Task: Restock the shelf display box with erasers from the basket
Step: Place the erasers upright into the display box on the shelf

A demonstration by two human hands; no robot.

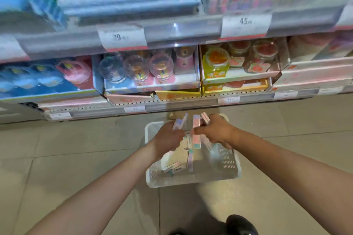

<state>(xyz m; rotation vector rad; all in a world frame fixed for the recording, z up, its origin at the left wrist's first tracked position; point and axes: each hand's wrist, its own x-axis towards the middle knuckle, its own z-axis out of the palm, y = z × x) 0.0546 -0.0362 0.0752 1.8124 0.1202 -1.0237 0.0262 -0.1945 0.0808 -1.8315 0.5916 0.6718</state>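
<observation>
Below, white basket [191,179] sits on tiled floor [57,158] beside shelves [172,105].

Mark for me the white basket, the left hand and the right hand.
white basket [193,181]: head view, on its near rim.
left hand [166,139]: head view, back of the hand, gripping erasers.
right hand [215,129]: head view, back of the hand, gripping erasers.

White perforated plastic basket [227,166] under both hands, matt. Pastel pink-and-mint eraser packs [196,135] between the hands, glossy wrap with an iridescent sheen. Beige floor tiles [57,158] left of the hands, smooth, faintly shiny. Clear glossy domes [161,65] above the hands.
</observation>
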